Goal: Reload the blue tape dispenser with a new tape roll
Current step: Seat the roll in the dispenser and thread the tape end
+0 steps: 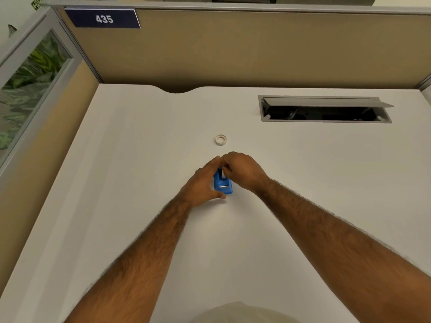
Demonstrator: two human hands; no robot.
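The white counter [140, 159] carries everything. The left hand [202, 183] wraps the blue tape dispenser [223, 184] at mid-counter, thumb beneath its near end; the right hand [242, 171] curls closed over its top, pinching something white. A small tape roll [220, 139] lies flat just beyond.

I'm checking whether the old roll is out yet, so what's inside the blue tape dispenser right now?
Only the near end of the blue tape dispenser shows. Both hands cover its roll bay: the left hand grips its side, the right hand sits on top. One tape roll lies beyond on the desk.
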